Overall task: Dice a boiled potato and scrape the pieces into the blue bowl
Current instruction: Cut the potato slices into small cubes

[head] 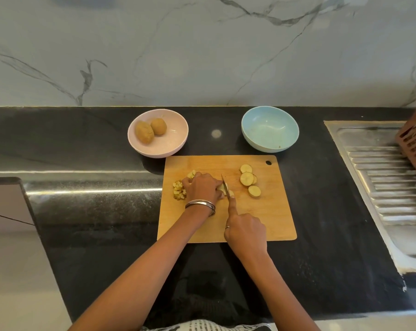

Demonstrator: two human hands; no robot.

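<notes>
1. Behind the board's far right corner, the blue bowl is sitting empty, so no scraping is done yet.
2. Near the board's right edge, four slices are waiting uncut; dice are piling up near its left edge.
3. At mid-board, the left hand is curling its fingers down over a slice.
4. Beside it, the right hand is gripping the knife, forefinger stretching along the blade's spine.
5. Dicing seems roughly a third done.

two bowls, two whole potatoes, four slices
</notes>
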